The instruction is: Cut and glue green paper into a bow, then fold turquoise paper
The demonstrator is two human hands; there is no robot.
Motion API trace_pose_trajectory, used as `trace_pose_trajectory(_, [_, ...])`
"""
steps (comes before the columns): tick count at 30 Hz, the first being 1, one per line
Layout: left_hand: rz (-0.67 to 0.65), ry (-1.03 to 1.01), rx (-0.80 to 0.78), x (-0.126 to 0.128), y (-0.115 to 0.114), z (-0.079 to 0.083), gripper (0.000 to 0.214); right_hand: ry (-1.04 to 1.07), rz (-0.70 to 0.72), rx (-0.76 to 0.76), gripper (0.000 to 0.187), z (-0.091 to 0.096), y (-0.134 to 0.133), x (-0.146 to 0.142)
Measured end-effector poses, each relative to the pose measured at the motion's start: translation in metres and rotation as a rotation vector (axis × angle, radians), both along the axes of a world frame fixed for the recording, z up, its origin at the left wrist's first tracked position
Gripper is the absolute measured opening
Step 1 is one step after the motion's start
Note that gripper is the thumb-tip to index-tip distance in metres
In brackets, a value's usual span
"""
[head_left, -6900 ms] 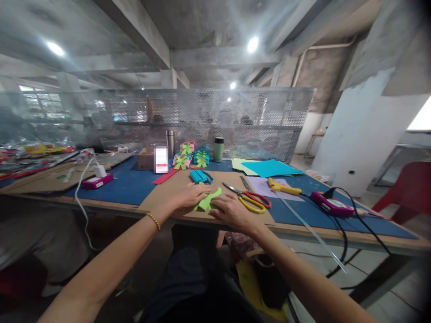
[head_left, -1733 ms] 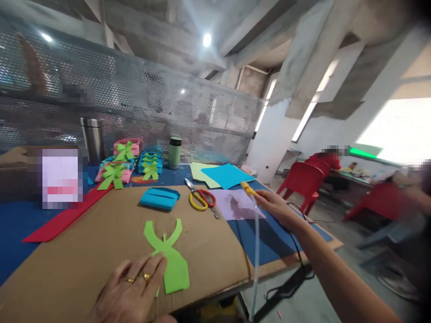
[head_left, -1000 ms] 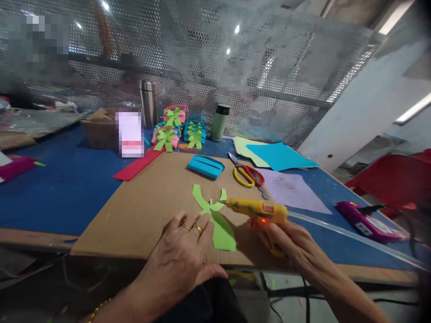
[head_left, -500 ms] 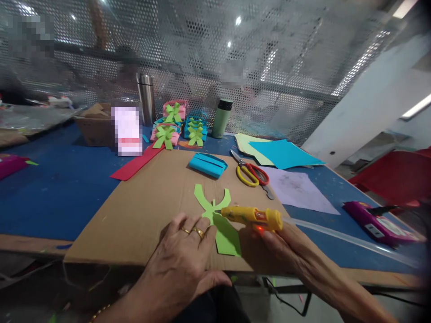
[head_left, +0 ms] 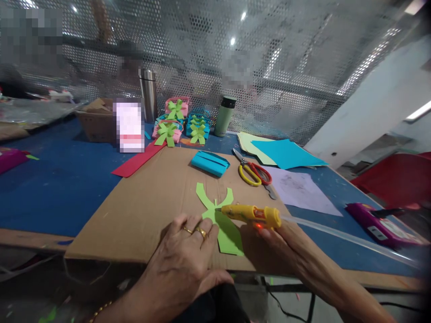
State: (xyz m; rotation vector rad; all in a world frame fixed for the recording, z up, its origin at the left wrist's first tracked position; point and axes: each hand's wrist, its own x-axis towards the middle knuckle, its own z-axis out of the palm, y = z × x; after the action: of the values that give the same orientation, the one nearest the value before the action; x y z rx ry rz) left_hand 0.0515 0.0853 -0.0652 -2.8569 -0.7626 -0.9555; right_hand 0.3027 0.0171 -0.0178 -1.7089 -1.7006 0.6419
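A steel flask and a cardboard box stand upper left, a green tumbler upper centre, a red chair at the right edge.

The left hand covers part of the green paper cutout; the right hand hides most of the handle of the yellow glue gun. The far end of the clear stick blurs out at right. The right edge cuts off the red chair, the left a purple block. Shapes behind the perforated screen are too blurred to tell

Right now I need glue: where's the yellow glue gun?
In the head view, right of centre: the glue gun is in the right hand, pointing left at the bright green cutout.
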Motion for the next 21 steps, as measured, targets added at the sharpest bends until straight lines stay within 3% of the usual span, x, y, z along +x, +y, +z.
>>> trace_pose_trajectory(6, [-0.006, -0.002, -0.004, 0.0003, -0.0001, 0.0005, 0.068, -0.038, 0.019, -0.053, 0.045, 0.0036, 0.0008, -0.0033])
trace_pose_trajectory(12, [-0.008, -0.002, -0.004, 0.0007, 0.0001, 0.001, 0.066, -0.12, 0.025, -0.097, 0.041, 0.0009, 0.0019, -0.0005])
trace_pose_trajectory(21, [-0.007, -0.01, -0.005, 0.001, 0.0001, -0.0021, 0.065, -0.242, -0.012, 0.007, 0.044, 0.0075, 0.006, -0.0094])
